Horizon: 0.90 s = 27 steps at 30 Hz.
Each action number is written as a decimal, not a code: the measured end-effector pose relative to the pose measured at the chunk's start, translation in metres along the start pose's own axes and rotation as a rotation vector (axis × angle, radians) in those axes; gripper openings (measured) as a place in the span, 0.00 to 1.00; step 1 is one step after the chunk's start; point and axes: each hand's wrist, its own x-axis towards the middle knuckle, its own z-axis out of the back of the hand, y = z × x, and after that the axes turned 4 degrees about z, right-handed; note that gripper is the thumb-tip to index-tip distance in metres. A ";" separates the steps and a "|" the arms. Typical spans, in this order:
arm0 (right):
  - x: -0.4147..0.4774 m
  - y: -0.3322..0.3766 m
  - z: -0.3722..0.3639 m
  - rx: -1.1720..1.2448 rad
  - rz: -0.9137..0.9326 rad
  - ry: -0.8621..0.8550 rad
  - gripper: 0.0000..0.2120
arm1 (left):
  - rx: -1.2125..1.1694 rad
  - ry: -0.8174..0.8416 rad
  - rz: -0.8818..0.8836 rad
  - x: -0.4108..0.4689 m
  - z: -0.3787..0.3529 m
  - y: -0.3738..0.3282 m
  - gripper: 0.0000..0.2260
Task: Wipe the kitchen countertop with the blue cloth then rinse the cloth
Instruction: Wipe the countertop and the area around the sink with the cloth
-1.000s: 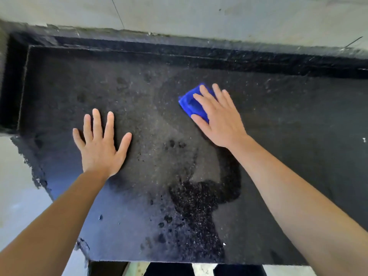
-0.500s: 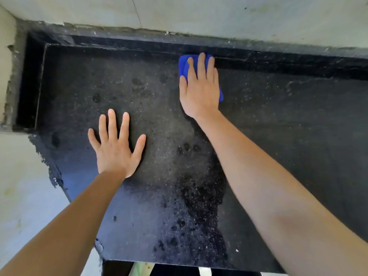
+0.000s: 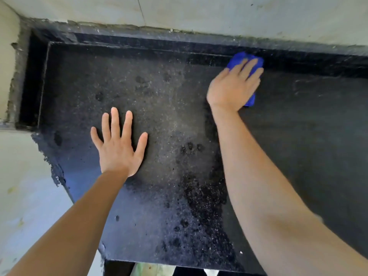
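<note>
The right hand [image 3: 234, 86] lies flat on the blue cloth [image 3: 241, 59], fingers straight and pressing, aimed at about 1 o'clock and slightly blurred. The left hand [image 3: 119, 150] rests splayed and relaxed on the countertop [image 3: 308, 140], holding nothing. From the left hand the cloth sits at 2 o'clock, well apart. Its long axis seems to run from 12 to 6, with the far end against the raised back lip [image 3: 139, 45]. Dark stone spreads toward 3 o'clock, and wet speckles lie at 6. A pale wall [image 3: 199, 12] closes off 12.
</note>
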 end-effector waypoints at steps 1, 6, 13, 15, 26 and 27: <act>-0.023 0.022 -0.008 -0.035 0.230 -0.004 0.29 | -0.002 -0.002 0.001 0.000 -0.001 0.001 0.32; -0.100 -0.011 -0.007 -0.040 1.210 0.252 0.24 | -0.028 -0.019 -0.006 0.002 0.001 -0.001 0.32; 0.017 -0.190 0.039 -0.164 0.596 0.130 0.31 | -0.016 0.003 -0.001 0.001 0.002 -0.002 0.32; 0.017 -0.186 0.044 -0.127 0.317 0.153 0.29 | -0.007 0.030 0.002 0.001 0.003 -0.002 0.31; -0.229 -0.158 0.038 -0.086 1.718 0.534 0.23 | -0.221 0.018 0.334 -0.148 -0.006 0.011 0.31; -0.206 -0.162 0.039 -0.093 1.762 0.506 0.23 | -0.221 0.038 0.352 -0.160 -0.006 0.010 0.32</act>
